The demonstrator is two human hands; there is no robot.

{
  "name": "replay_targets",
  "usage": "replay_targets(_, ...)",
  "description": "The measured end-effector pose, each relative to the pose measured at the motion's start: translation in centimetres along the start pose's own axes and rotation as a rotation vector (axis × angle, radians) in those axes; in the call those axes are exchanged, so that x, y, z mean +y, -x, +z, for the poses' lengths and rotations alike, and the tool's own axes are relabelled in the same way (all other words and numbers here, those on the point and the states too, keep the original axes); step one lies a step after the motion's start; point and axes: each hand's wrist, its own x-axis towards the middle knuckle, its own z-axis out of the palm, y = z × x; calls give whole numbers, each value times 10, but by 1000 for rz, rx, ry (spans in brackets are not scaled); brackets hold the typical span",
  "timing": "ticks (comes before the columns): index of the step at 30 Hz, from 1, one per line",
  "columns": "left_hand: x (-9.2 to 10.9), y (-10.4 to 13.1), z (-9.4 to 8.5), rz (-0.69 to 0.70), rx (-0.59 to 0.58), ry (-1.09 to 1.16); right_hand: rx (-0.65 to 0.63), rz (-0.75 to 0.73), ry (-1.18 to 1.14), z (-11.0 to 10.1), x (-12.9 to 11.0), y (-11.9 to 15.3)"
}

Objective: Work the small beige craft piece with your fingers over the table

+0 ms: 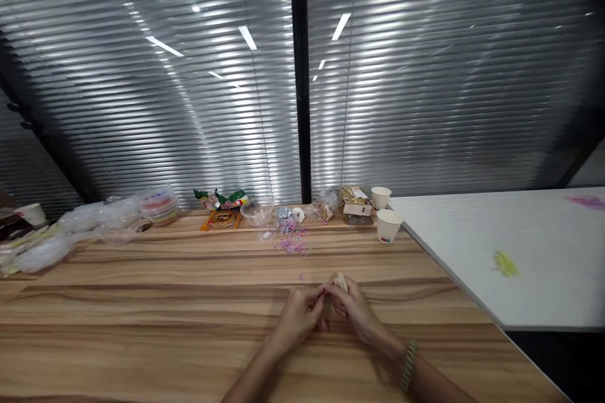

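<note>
Both hands met low over the wooden bench [189,302]. The left hand [299,315] pinched closed on a small pale piece [341,281]; the right hand [355,310] gripped it too, fingertips touching. Pink bits [293,242] lay scattered further back, two paper cups [388,225] near the white table [520,252].
</note>
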Motion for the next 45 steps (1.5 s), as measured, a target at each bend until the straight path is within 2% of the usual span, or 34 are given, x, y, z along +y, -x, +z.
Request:
replay_targets(14,-8,-1,1,-64,15,46,-25,-93,69,1,-5,3)
replay_targets(24,-7,-1,5,-64,22,77,-17,-69,130,-1,-6,0)
replay_targets(31,-17,-6,5,-40,28,54,-14,-43,150,-2,-4,-3)
replay_targets(45,-10,-4,6,-11,42,4,5,-72,209,-3,0,-5)
